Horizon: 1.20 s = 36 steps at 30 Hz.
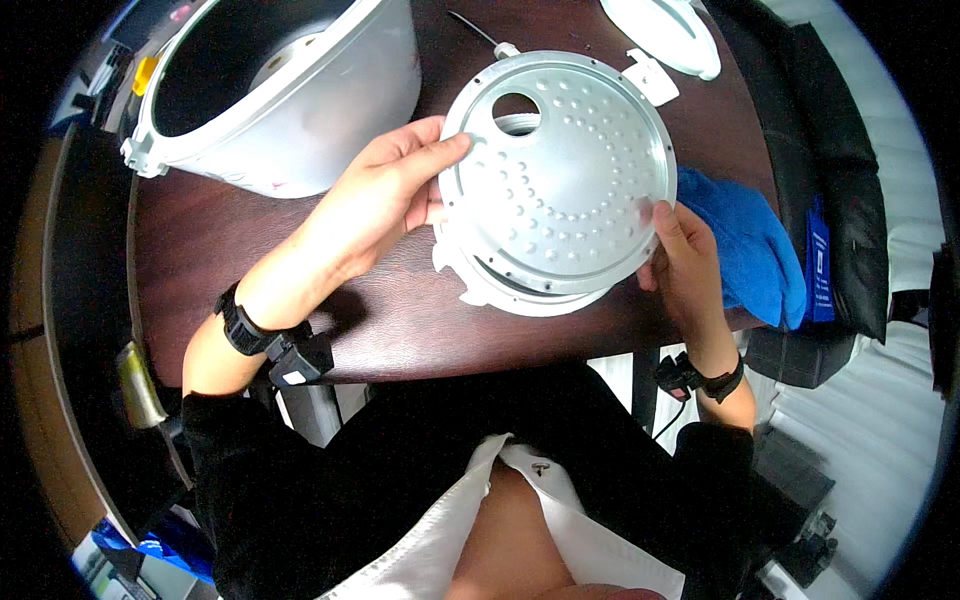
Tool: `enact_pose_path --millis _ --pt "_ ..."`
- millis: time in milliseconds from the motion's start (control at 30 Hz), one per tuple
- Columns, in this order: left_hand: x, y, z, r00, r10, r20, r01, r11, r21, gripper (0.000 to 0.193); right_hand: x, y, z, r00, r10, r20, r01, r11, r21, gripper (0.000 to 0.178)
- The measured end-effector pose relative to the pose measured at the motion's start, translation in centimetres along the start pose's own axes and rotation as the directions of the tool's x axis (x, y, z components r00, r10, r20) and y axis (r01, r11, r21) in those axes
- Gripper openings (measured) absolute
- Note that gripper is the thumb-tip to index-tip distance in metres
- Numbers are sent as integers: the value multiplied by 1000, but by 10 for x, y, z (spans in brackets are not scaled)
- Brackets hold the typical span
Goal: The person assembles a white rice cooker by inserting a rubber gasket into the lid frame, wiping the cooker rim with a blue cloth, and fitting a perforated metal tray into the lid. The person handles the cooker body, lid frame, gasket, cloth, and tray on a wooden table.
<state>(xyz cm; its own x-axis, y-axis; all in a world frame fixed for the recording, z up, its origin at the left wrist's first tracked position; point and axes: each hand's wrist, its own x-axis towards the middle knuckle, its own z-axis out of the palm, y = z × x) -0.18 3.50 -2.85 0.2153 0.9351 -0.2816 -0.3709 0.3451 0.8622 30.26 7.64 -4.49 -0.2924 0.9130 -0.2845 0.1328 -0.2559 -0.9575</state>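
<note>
Between my hands is a round metal inner lid plate (575,190), dimpled all over, with one round hole near its upper left. My left hand (400,175) grips its left rim, thumb on top. On the right rim my right hand (685,255) pinches it, thumb above and fingers beneath. Under the plate lies a white plastic lid ring (478,285), mostly hidden; its lower edge and a notched tab show at the lower left. A white hinge-like tab (652,78) sticks out past the plate's upper right.
A white rice cooker body (330,120), open at the top, stands at the back left. Behind the plate lies a screwdriver (478,32). A white oval cover (668,35) rests at the far right, and a blue cloth (745,245) lies along the table's right edge.
</note>
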Motion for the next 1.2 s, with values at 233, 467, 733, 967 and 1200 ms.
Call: enact_pose_path --millis 233,467,733,967,1200 --pt "10 -5 -6 995 100 -13 -97 987 131 35 -7 -11 -5 992 49 116 -26 982 -188 36" --pt "14 -5 -13 996 76 -46 -56 937 346 33 14 -12 -19 983 58 177 9 936 -353 35" --pt "16 -3 -18 995 95 -11 -70 799 597 38 6 -9 -18 969 188 159 -109 906 -410 35" --pt "29 -22 -31 963 264 50 -231 719 656 44 -4 -2 -17 966 250 65 -199 880 -432 36" --pt "23 -13 -22 958 282 54 -229 638 735 51 -1 -4 -14 971 226 77 -164 867 -471 36"
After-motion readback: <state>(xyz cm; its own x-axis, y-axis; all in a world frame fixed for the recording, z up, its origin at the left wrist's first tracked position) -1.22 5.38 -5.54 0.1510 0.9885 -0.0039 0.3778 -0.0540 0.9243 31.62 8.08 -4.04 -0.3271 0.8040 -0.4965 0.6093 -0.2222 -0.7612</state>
